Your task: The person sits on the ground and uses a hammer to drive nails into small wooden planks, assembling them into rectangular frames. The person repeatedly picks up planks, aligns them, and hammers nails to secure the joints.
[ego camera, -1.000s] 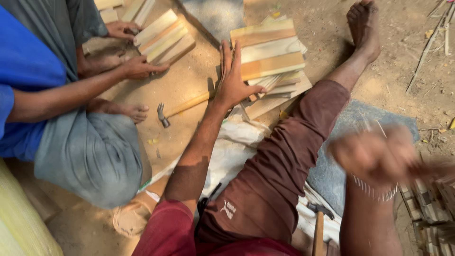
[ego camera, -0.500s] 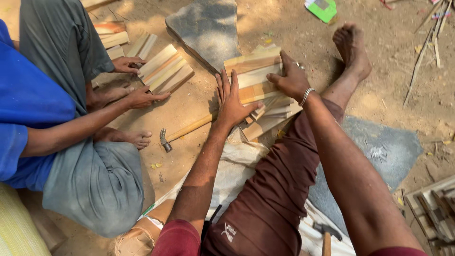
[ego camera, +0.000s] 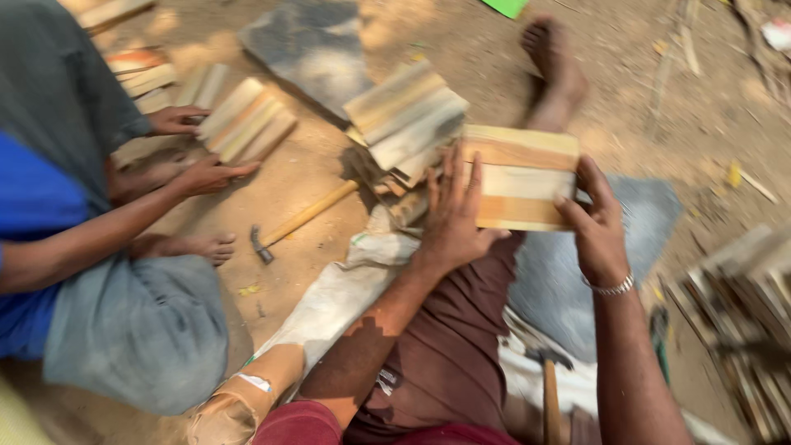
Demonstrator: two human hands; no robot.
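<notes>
Dirt ground (ego camera: 346, 222) around me carries a wooden-handled claw hammer (ego camera: 301, 221), a fanned pile of pale sawn boards (ego camera: 404, 119) and a flat grey stone slab (ego camera: 309, 45), with a second hammer (ego camera: 548, 387) beside my right thigh and a stack of rough slats (ego camera: 741, 313) at far right. A co-worker in a blue shirt (ego camera: 33, 231) sits at my left, both hands on a separate bundle of short wooden boards (ego camera: 243, 119). My outstretched leg in brown trousers (ego camera: 461, 346) runs under the work and hides the ground below it. I see my left hand (ego camera: 453, 218) spread flat, fingers apart, pressing on the left edge of a rectangular panel of joined wooden strips (ego camera: 519, 177). My right hand (ego camera: 597, 227), wearing a silver bangle, grips the panel's right edge, fingers closed around it. The panel lies above my knee, just beside the fanned pile. Its strips run lengthwise, banded pale yellow, orange-brown and cream; motion blur softens the grain.
</notes>
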